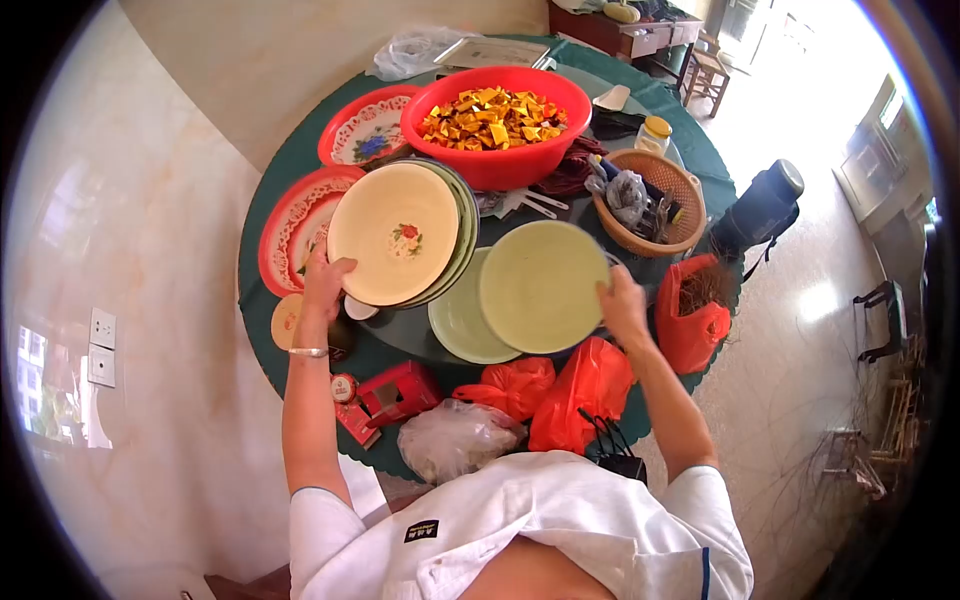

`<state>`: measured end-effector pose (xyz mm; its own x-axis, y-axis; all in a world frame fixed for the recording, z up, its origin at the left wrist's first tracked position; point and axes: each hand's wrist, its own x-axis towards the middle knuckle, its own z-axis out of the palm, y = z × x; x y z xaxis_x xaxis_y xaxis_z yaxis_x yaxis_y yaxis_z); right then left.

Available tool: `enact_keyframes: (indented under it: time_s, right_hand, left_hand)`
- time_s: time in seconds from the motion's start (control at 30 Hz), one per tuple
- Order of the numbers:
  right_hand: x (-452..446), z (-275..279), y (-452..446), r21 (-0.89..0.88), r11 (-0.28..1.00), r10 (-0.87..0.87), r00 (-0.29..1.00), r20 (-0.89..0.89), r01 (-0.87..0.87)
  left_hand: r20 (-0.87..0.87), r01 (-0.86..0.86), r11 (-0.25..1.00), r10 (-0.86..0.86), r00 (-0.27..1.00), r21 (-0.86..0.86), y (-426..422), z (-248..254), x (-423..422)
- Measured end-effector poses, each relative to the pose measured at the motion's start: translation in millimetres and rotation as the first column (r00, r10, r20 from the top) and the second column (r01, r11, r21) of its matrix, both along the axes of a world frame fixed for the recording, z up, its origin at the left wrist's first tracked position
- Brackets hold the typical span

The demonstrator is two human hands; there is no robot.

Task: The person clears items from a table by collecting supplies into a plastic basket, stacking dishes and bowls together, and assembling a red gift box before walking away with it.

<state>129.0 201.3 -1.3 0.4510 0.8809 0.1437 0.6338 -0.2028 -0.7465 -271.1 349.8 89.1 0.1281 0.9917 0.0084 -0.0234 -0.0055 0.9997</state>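
Observation:
My left hand [325,285] is closed on the near-left rim of a cream plate [385,235] with a red flower in its middle, thumb on top. Under that plate show the rims of several green plates [468,225], stacked with it. To the right, my right hand [622,300] grips the right edge of a pale green plate [545,285], with its fingers partly hidden by the rim. This plate overlaps another pale green plate [465,320] below it. Whether my left fingers also reach the lower stacked plates is hidden.
A red basin [495,165] of gold foil pieces stands behind the plates, with red patterned trays [290,215] to the left. A woven basket [655,235] and dark flask [760,205] stand right. Red bags [585,395] and a clear plastic bag [460,440] line the near edge.

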Motion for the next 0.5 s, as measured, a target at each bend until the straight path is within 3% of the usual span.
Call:
enact_keyframes:
  time_s: [0.1,0.17,0.23,0.27,0.3,0.37,0.4,0.5]
  right_hand:
    - [-43,-33,21,-0.020,0.995,0.094,0.984,-0.153,-0.098]
    - [-64,-66,29,0.072,0.988,0.140,0.990,-0.006,-0.139]
    - [-79,-79,27,0.036,0.993,0.114,0.993,0.008,-0.114]
    - [-81,-83,29,-0.102,0.986,0.105,0.963,-0.247,-0.134]
    - [-82,-92,28,-0.064,0.994,0.079,0.989,-0.126,-0.088]
    - [-83,-109,23,0.024,1.000,0.017,0.992,0.121,-0.020]
    - [-73,-103,19,0.100,0.993,0.049,0.993,0.104,-0.060]
    - [-29,-96,9,0.177,0.982,-0.076,0.995,0.069,0.063]
  left_hand:
    - [-0.059,-0.031,1.000,0.031,0.998,0.001,-16,2,-3]
    - [-0.111,-0.035,0.999,0.035,0.993,0.010,-25,-14,-1]
    - [-0.103,-0.092,0.995,0.089,0.991,-0.026,-36,-35,11]
    - [-0.170,-0.101,0.993,0.090,0.981,-0.053,-36,-54,11]
    - [-0.236,-0.110,0.991,0.089,0.968,-0.079,-35,-76,12]
    - [-0.157,-0.066,0.989,0.045,0.987,-0.133,-44,-93,30]
    - [-0.150,-0.052,0.983,0.026,0.988,-0.175,-42,-111,32]
    - [-0.240,-0.056,0.985,0.016,0.971,-0.161,-40,-138,49]
